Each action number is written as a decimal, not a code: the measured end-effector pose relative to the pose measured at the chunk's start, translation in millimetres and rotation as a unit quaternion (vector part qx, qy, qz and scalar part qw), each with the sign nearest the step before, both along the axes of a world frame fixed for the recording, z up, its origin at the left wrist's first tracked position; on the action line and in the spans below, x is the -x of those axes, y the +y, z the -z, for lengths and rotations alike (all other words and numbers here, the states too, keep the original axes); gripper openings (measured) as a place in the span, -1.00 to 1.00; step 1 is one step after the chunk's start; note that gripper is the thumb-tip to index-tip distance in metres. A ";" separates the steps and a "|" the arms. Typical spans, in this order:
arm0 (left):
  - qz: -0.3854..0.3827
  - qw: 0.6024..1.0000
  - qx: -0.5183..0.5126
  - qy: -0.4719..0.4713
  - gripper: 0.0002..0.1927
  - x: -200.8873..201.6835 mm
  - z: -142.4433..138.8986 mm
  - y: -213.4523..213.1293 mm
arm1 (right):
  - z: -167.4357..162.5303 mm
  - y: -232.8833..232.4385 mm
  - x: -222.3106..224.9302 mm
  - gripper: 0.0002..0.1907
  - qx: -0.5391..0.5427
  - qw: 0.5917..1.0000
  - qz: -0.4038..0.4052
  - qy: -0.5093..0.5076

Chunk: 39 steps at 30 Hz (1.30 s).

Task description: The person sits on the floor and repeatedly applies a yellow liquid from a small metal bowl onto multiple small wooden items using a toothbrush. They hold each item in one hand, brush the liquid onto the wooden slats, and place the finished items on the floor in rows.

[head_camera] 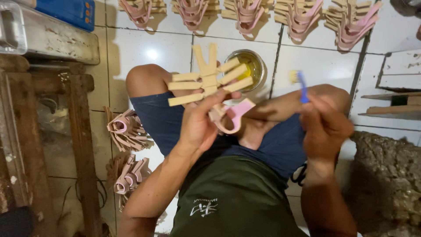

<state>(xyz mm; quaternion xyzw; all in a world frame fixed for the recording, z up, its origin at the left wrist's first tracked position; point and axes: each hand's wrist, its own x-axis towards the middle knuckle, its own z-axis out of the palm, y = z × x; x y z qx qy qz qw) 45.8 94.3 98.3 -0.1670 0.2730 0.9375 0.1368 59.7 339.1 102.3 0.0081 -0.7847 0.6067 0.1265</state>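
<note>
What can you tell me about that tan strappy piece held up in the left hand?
The tan strappy piece is a flat cut-out of pale, leather-like material: two prongs point up and several parallel strips fan sideways. A pink looped strap hangs from its lower end. The left hand grips it from below, holding it upright above the lap, in front of a small round metal bowl of yellowish liquid.

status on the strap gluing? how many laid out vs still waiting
Looks done: five strap sets laid in a row on the tiled floor. In hand: left hand holds a tan-and-pink strap piece; right hand holds a blue brush near the glue tin. Left: two piles beside the knee.
</note>
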 end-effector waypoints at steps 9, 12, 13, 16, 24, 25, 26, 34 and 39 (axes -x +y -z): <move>0.007 1.000 0.006 0.028 -0.56 -1.8 -14.1 -0.2 | -0.6 -24.8 2.0 -0.77 -0.137 0.989 -0.062 0.007; 0.000 0.999 -0.007 0.053 -0.56 -2.0 -12.3 -1.8 | 2.7 -20.7 17.7 -0.84 -0.172 0.978 -0.054 0.108; -0.004 0.998 -0.010 0.065 -0.56 -1.8 -10.4 -3.6 | 3.3 -16.0 21.1 -0.87 -0.180 0.969 -0.055 0.162; -0.006 0.999 -0.047 0.024 -0.58 -0.5 -0.7 -6.1 | 3.6 0.6 20.5 -0.85 0.017 0.998 0.054 0.031; -0.018 1.000 0.016 0.007 -0.80 -11.0 16.1 11.5 | -17.1 2.9 -5.4 -0.85 -0.057 0.991 -0.113 -0.043; -0.021 0.999 0.028 0.022 -0.85 -10.0 14.3 9.7 | -19.4 -1.0 -5.9 -0.80 -0.075 0.983 -0.161 -0.034; -0.032 0.999 0.039 0.019 -0.84 -9.3 11.5 8.4 | -20.5 -5.4 -5.8 -0.80 -0.074 0.984 -0.156 -0.051; 0.026 0.996 0.085 0.007 -0.81 -2.3 -9.6 2.1 | -27.7 -19.9 -1.6 -0.85 -0.189 0.975 -0.095 -0.065; 0.028 0.993 0.112 0.015 -0.80 -1.5 -11.0 1.7 | -32.3 -19.5 -1.2 -0.84 -0.325 0.940 -0.092 0.054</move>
